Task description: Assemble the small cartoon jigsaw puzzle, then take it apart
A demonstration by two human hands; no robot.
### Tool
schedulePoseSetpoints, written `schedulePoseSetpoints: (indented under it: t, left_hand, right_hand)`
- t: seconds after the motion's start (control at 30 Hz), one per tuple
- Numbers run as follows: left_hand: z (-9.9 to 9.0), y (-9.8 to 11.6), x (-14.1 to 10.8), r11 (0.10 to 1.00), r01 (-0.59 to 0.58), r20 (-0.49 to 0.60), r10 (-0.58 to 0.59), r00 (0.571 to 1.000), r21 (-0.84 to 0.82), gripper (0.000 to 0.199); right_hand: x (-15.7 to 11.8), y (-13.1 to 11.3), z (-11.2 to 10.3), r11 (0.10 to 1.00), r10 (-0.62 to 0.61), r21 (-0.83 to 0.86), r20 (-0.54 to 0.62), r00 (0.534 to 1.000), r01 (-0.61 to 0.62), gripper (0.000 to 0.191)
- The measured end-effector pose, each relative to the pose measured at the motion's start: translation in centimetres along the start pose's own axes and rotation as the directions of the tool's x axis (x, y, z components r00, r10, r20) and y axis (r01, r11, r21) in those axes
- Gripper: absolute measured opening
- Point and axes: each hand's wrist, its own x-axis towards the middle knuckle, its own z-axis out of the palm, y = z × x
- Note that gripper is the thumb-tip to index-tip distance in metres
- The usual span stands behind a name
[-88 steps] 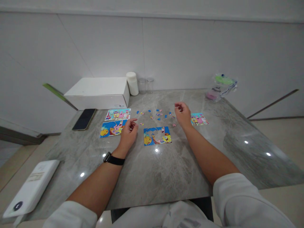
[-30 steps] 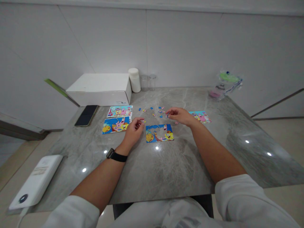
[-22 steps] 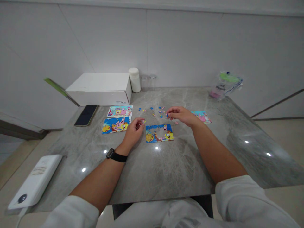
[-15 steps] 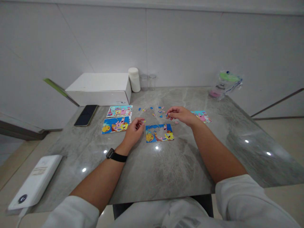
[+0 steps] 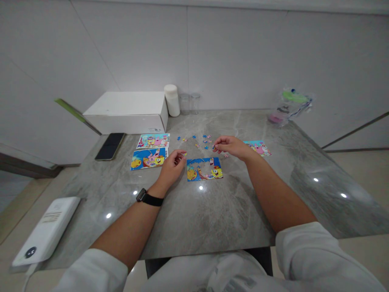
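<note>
A partly filled jigsaw puzzle (image 5: 191, 163) lies flat on the grey table, with bare gaps in its middle and upper part. Just left of it, my left hand (image 5: 174, 165) is closed, with a small yellowish puzzle piece at its fingertips. Beyond the puzzle's right corner, my right hand (image 5: 230, 147) pinches a small dark blue puzzle piece (image 5: 214, 147) between thumb and fingers. Several loose puzzle pieces (image 5: 206, 141) are scattered behind the puzzle, between the hands. Two picture cards, one blue (image 5: 146, 159) and one turquoise (image 5: 153, 140), lie left of my left hand.
Another colourful puzzle picture (image 5: 261, 148) lies partly behind my right hand. A phone (image 5: 110, 146), a white box (image 5: 126, 117), a white bottle (image 5: 172, 101) and two clear jars (image 5: 190, 104) stand or lie further back. A plastic bag (image 5: 288, 107) is back right; a white power bank (image 5: 47, 231) front left.
Both hands keep nearly the same place and grip. The whole view has shifted very slightly; the puzzle and the loose pieces look unchanged.
</note>
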Motion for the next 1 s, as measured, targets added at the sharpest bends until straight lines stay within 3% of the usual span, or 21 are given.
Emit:
schedulePoseSetpoints:
  t: [0.27,0.6,1.0]
  left_hand:
    - [0.05,-0.38,0.03,1.0,-0.006,0.009,0.005,1.0,0.014,0.028]
    - [0.05,-0.23,-0.07,1.0,0.003,0.019,-0.003,1.0,0.027,0.028]
    - [0.09,-0.5,-0.04,0.999,0.0,0.028,-0.001,1.0,0.041,0.028]
  right_hand:
    - [0.28,0.6,-0.08,1.0,-0.011,-0.008,0.01,1.0,0.011,0.022]
    - [-0.14,0.07,0.15,0.999,-0.02,-0.043,0.122,0.992,0.025,0.033]
    - [-0.36,-0.14,0.34,0.997,0.004,-0.072,0.123,0.992,0.005,0.023]
